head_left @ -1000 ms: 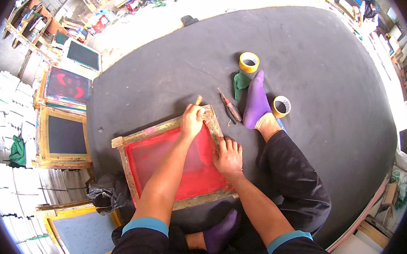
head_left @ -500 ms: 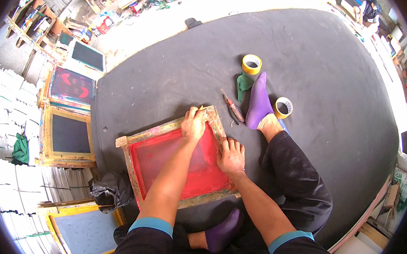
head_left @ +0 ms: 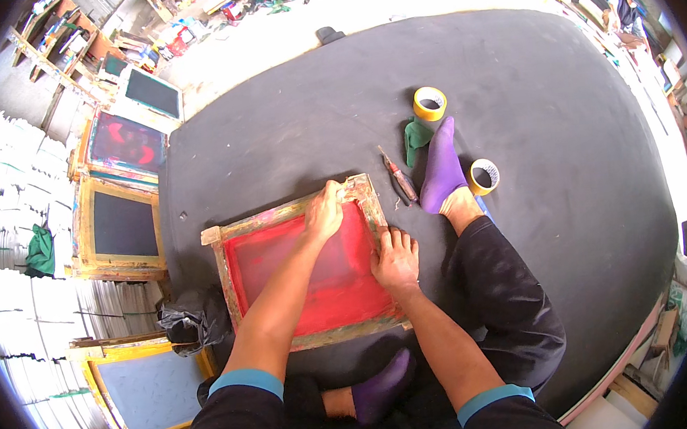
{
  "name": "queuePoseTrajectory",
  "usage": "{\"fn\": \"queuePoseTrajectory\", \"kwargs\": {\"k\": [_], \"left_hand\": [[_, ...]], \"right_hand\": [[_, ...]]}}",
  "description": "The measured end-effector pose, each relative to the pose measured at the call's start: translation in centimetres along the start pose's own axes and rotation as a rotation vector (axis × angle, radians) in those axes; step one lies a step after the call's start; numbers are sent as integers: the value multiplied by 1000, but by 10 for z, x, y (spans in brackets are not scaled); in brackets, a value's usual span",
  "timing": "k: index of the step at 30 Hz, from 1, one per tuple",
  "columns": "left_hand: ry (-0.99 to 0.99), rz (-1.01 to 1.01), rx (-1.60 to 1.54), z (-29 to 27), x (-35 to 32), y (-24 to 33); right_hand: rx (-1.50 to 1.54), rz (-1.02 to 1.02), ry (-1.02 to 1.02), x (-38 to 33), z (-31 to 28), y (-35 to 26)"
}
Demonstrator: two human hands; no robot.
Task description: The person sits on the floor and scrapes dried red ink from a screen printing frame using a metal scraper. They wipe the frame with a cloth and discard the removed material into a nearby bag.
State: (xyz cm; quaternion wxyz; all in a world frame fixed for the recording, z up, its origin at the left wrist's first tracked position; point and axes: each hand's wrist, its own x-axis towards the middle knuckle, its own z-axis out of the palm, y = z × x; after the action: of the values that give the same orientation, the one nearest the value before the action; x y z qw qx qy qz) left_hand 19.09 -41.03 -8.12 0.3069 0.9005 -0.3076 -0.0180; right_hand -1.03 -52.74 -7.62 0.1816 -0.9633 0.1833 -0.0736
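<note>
A screen printing frame (head_left: 304, 337) with weathered wooden rails and red-stained mesh lies slightly turned in front of me. My left hand (head_left: 325, 212) is closed at its far rail, close to the far right corner, where ragged yellowish scraps (head_left: 347, 187) show by the fingertips. What those fingers pinch is too small to make out. My right hand (head_left: 397, 262) grips the right rail, thumb on the inner side and fingers over the outside. Just beyond that rail lies a thin pointed tool (head_left: 399, 179) with a dark and reddish handle.
Two yellow tape rolls (head_left: 430, 104) (head_left: 484, 176) and a green cloth (head_left: 416, 141) lie around my purple-socked foot (head_left: 442, 168). A black plastic bag (head_left: 195, 320) sits left of the frame. More screens (head_left: 123, 223) and white stacks (head_left: 24, 316) line the left. A person (head_left: 627, 15) sits far right.
My left hand has drawn back slightly leftward from the frame's far right corner. My right hand keeps its place on the rail. The whole view has shifted a little.
</note>
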Motion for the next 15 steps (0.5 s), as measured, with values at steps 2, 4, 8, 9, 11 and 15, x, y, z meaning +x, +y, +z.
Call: {"fn": "queuePoseTrajectory", "kwargs": {"k": [2, 4, 8, 9, 11, 15], "left_hand": [[3, -52, -46, -1, 5, 1], [117, -1, -11, 4, 6, -2], [409, -225, -460, -3, 13, -13], [443, -309, -643, -3, 10, -35], [552, -177, -431, -8, -2, -44], [436, -328, -1080, -6, -22, -65]], "right_hand": [[1, 3, -23, 1, -2, -1], [16, -12, -6, 2, -1, -2], [9, -19, 8, 2, 1, -2], [4, -17, 0, 1, 1, -4], [-14, -2, -13, 1, -2, 0], [-21, -2, -19, 1, -2, -6]]}}
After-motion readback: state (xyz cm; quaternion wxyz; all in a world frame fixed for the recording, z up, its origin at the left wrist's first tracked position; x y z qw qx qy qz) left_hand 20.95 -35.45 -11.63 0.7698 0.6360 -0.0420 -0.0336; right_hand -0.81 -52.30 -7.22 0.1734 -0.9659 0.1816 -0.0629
